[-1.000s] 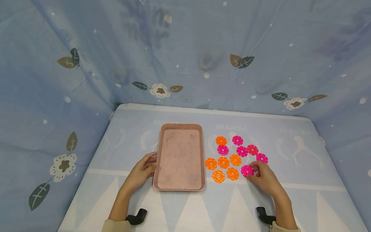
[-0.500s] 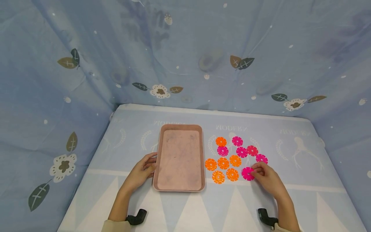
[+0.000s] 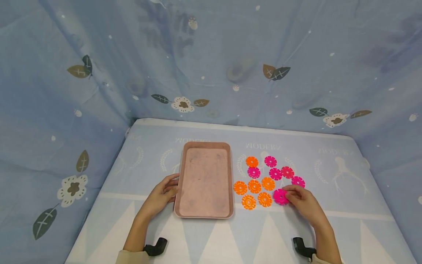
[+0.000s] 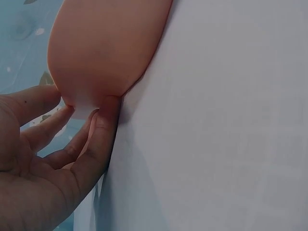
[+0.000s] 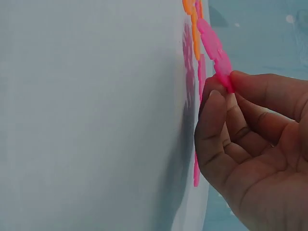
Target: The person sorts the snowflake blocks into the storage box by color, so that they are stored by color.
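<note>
My left hand point(image 3: 162, 194) holds the left edge of a shallow pink tray point(image 3: 206, 216). In the left wrist view, its fingertips meet the side of the tray point(image 4: 103, 48) at the rim and low down by the table. My right hand point(image 3: 304, 203) pinches a bright pink notched plastic disc point(image 3: 279, 197) between thumb and forefinger. The right wrist view shows this disc point(image 5: 215, 50) tilted and raised off the table. Left of it lie several orange notched discs point(image 3: 265, 199). Several pink discs point(image 3: 275, 173) lie farther back.
The tray holds nothing. A pale patterned cloth point(image 3: 211, 242) covers the table. Blue curtain fabric point(image 3: 211, 55) hangs around the back and sides. A black wrist mount point(image 3: 156, 247) sits at the left wrist, another point(image 3: 303, 247) at the right.
My right hand has picked up the pink disc from the table, drawn slightly toward me and then a little left. My left hand and the tray have stayed put.
</note>
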Available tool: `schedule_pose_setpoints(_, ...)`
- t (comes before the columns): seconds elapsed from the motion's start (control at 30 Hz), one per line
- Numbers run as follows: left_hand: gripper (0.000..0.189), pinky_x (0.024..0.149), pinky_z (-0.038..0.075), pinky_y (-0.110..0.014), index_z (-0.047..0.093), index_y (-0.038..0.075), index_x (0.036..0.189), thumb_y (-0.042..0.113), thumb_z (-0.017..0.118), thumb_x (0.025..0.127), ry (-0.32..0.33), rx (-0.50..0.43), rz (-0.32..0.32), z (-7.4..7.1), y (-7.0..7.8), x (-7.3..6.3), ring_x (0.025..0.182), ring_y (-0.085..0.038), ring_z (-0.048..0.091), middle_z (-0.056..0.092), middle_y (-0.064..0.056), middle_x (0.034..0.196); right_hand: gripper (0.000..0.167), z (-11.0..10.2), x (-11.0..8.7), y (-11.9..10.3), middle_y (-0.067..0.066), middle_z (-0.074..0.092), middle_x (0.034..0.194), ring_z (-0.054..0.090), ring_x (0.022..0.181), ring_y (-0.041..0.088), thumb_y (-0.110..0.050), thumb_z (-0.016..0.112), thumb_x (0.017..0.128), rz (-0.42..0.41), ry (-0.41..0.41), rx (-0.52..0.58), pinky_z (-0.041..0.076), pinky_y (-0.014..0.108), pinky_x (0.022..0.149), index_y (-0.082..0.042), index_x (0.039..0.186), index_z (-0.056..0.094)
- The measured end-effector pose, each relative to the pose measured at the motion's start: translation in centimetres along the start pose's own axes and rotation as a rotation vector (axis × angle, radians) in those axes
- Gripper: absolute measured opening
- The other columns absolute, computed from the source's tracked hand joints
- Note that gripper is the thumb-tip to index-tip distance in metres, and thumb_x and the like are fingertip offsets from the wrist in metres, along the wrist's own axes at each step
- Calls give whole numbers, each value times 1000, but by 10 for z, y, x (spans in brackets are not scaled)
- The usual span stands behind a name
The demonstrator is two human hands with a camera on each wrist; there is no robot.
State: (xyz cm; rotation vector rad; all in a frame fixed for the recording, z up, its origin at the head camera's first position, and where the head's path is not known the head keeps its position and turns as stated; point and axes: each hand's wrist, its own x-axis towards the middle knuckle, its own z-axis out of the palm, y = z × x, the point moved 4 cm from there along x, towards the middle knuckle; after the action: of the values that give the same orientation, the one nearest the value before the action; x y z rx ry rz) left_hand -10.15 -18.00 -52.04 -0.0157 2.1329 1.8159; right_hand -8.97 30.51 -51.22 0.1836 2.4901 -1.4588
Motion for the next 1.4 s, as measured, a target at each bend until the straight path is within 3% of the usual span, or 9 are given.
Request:
schedule_pose_setpoints(0.17, 50, 87, 56, -38, 41, 12, 151, 8, 55, 103, -5, -9, 11, 0, 0, 0, 122, -34, 55, 51, -20, 139, 29, 3, 4, -7, 16, 63, 103, 63, 83, 24, -10, 62, 100, -30, -4, 37, 57, 26, 73, 4, 125, 61)
schedule_pose_setpoints(0.37, 50, 87, 56, -37, 41, 11, 151, 9, 55, 103, -11, -19, 25, -1, 0, 0, 122, -35, 56, 52, -20, 138, 30, 6, 7, -19, 17, 62, 101, 64, 85, 20, -14, 63, 100, -87, 48, 81, 57, 24, 76, 4, 124, 62)
schedule_pose_setpoints(0.63, 50, 85, 57, -37, 41, 11, 151, 8, 56, 103, -20, -32, 31, -1, -2, 1, 121, -35, 56, 52, -21, 137, 36, 10, 17, -40, 17, 61, 103, 63, 88, 21, -21, 63, 101, -73, 70, 169, 57, 25, 78, 3, 129, 60)
schedule_pose_setpoints(1.03, 49, 85, 57, -37, 42, 12, 151, 12, 56, 104, -21, -40, 27, -2, -2, 1, 122, -35, 55, 53, -20, 138, 40, 24, 47, -79, 16, 60, 105, 65, 96, 37, -21, 63, 101, -108, 7, 302, 57, 29, 84, 5, 131, 56)
schedule_pose_setpoints(1.17, 49, 86, 57, -37, 42, 12, 151, 13, 57, 104, -23, -41, 23, -2, -4, 1, 122, -35, 55, 53, -20, 138, 40, 30, 58, -94, 17, 59, 105, 66, 95, 37, -22, 63, 101, -133, -21, 335, 57, 34, 87, 5, 130, 56)
schedule_pose_setpoints(1.4, 49, 86, 57, -37, 42, 13, 151, 14, 57, 103, -19, -34, 26, -2, -3, 1, 122, -35, 55, 52, -20, 138, 38, 46, 80, -125, 18, 59, 108, 65, 96, 34, -21, 64, 101, -175, -60, 370, 56, 30, 86, 4, 129, 58)
